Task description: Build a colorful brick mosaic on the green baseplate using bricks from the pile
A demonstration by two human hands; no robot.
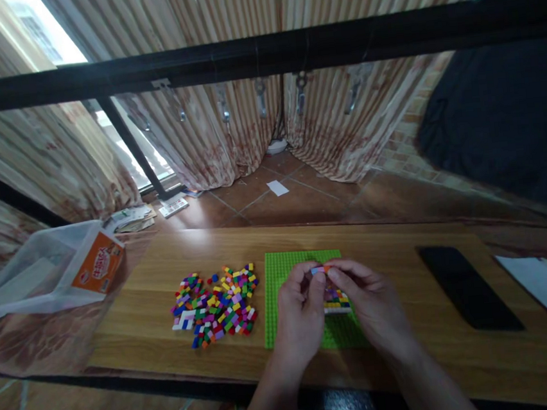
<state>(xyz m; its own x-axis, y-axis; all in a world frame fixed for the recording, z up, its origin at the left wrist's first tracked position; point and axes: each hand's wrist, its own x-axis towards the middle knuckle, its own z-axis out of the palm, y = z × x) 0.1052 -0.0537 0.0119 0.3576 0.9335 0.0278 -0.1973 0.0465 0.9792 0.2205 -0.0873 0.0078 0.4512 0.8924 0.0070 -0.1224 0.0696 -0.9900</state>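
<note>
Over the green baseplate (275, 295), my left hand (299, 309) and my right hand (373, 295) meet with their fingertips close together. Thumbs and forefingers pinch a short row of small toy bricks (319, 270), bluish-purple on the left and orange on the right. Just below the fingers, a block of multicoloured bricks (337, 298) with a white front edge shows between my hands; my fingers hide part of it. A loose pile of small coloured bricks (224, 300) lies left of the baseplate, including some white and blue pieces joined together.
The wooden table (134, 321) carries a black flat device, perhaps a phone (468, 286), at the right. White paper (543, 288) lies beyond it. A clear plastic bin (32, 267) with an orange label stands at left. A black metal bar (259, 55) with hanging clips crosses ahead.
</note>
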